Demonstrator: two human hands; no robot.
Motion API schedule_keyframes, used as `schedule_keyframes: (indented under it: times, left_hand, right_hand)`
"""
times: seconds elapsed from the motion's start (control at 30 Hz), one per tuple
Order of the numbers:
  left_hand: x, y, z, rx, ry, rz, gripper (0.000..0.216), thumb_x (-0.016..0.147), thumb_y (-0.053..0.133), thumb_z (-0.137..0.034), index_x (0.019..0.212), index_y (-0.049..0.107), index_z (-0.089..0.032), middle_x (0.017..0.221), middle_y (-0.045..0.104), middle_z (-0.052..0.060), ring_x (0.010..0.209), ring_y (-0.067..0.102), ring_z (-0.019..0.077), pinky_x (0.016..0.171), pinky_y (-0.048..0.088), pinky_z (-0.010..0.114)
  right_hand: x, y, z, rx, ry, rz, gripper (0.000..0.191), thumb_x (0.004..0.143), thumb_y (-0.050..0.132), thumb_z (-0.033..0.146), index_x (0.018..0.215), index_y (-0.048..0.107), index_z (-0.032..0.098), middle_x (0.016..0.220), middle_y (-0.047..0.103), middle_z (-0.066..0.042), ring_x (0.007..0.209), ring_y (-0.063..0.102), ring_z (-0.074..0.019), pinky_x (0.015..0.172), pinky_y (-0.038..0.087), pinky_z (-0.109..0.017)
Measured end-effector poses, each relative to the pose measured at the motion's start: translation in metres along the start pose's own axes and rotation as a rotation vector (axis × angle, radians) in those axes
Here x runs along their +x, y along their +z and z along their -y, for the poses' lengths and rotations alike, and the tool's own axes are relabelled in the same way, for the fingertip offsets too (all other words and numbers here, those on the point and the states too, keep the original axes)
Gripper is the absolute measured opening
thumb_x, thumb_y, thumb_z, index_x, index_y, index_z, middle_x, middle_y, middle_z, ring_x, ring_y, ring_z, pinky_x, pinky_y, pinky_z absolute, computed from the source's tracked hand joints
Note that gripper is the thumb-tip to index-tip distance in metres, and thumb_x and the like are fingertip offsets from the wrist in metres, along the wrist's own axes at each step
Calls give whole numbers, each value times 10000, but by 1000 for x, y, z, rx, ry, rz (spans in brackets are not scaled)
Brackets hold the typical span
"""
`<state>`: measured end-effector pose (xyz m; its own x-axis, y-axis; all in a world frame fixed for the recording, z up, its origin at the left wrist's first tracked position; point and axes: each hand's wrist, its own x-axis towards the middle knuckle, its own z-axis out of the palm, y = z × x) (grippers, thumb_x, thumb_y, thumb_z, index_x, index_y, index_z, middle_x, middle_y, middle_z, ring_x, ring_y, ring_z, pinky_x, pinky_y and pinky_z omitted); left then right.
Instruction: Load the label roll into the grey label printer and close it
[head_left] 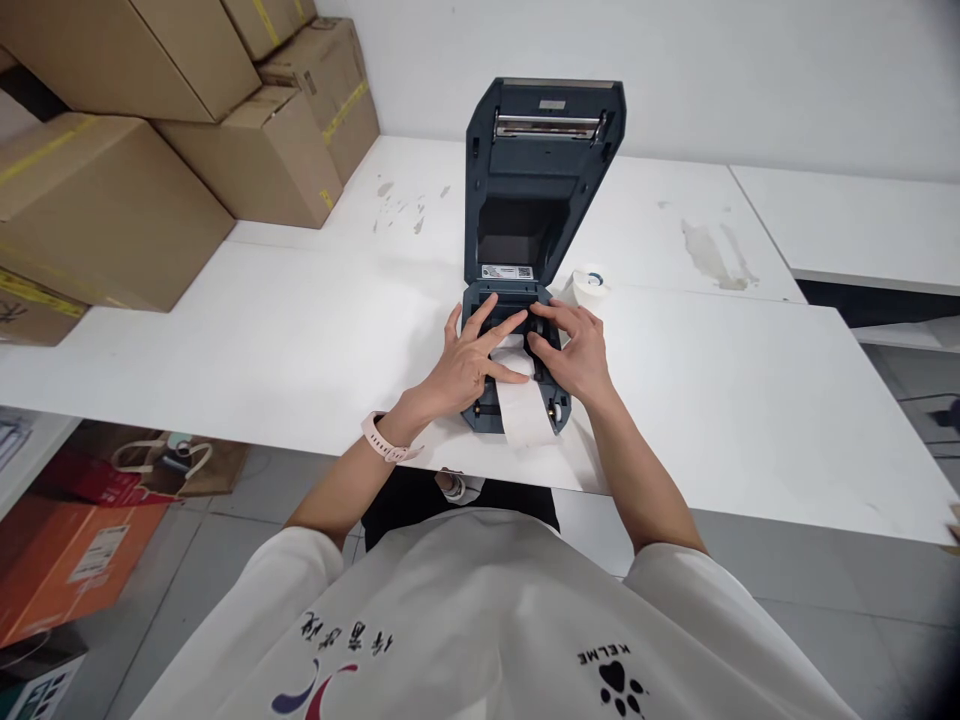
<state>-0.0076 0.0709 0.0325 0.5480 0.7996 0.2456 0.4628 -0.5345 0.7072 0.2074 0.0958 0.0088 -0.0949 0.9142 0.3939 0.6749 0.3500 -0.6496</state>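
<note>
A dark blue label printer (541, 190) stands on the white table (300, 350) with its lid swung up and open. A strip of white label paper (523, 410) runs out of its front toward me. My left hand (469, 362) lies on the printer's open base with fingers spread, fingertips on the paper and the guides. My right hand (574, 350) rests on the right side of the base, fingers bent and pressing on the mechanism. A pink watch is on my left wrist. A small white label roll (592, 283) sits on the table just right of the printer.
Several brown cardboard boxes (150, 150) are stacked at the table's far left. A second white table (855, 225) adjoins at the right. Below the table on the left are an orange box (67, 555) and a bag (169, 462) on the floor.
</note>
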Motion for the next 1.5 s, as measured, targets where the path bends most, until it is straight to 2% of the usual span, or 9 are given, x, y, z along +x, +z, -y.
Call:
schedule_keyframes:
  times: [0.3,0.53,0.73,0.87,0.97,1.03,1.1,1.23,1.5]
  left_hand:
    - [-2,3,7,-41,-21,5,447,982,427,-210,950,840,-377,1616,496,-96,1645,117,292,1291,-111,617]
    - [-2,0,3,-3,-18,48,436,980,434,-197,977,835,-368,1641,459,-101,1650,62,298,1280,-112,639]
    - [0,-2,7,-15,14,39,444,997,431,-189,989,832,-379,1626,486,-89,1646,85,314,1272,-115,652]
    - [-3,1,5,89,92,-42,421,984,451,-146,988,822,-345,1580,551,-30,1617,216,325,1275,4,691]
    - [-18,10,-14,277,161,-126,364,976,463,-145,1089,785,-271,1486,637,63,1479,460,321,1240,246,675]
    - [-35,21,-31,377,216,-130,330,985,483,-215,1202,733,-212,1400,684,132,1332,594,313,1159,422,605]
    - [-51,33,-44,434,243,-135,396,989,521,-369,1253,684,-122,1327,703,204,1268,636,338,1103,500,565]
    - [-70,48,-50,470,220,-106,576,977,525,-553,1319,617,-97,1376,667,244,1353,592,382,1132,487,588]
    - [-69,41,-48,524,210,-76,446,986,561,-412,1314,601,-113,1397,655,237,1376,581,390,1109,490,567]
  right_hand:
    - [0,1,1,-26,-7,-10,356,852,642,326,1198,723,309,1301,755,-43,1362,606,-331,1212,329,-626]
    - [0,1,2,-24,-12,-7,357,850,639,317,1197,721,311,1311,751,-41,1361,608,-332,1212,321,-626]
    - [0,2,2,-9,-5,-11,364,838,641,317,1192,723,303,1304,754,-45,1360,607,-326,1223,302,-620]
    - [0,2,2,-35,-17,9,376,850,636,328,1217,712,302,1315,749,-48,1370,598,-331,1231,278,-632]
    - [0,2,1,-34,-24,6,369,850,633,329,1209,711,293,1314,750,-49,1365,605,-319,1234,278,-622]
    - [0,2,1,-32,-28,-1,357,853,634,327,1201,709,295,1302,757,-41,1360,612,-308,1235,282,-612]
    - [0,2,2,-36,-33,-6,348,857,637,324,1196,707,298,1291,763,-36,1356,616,-304,1235,284,-608]
    - [-1,3,2,-40,-42,-10,340,861,638,315,1193,706,294,1290,763,-43,1353,621,-305,1236,279,-613]
    - [1,2,1,-18,-45,-28,337,843,665,295,1175,717,296,1272,772,-39,1333,638,-302,1226,296,-622]
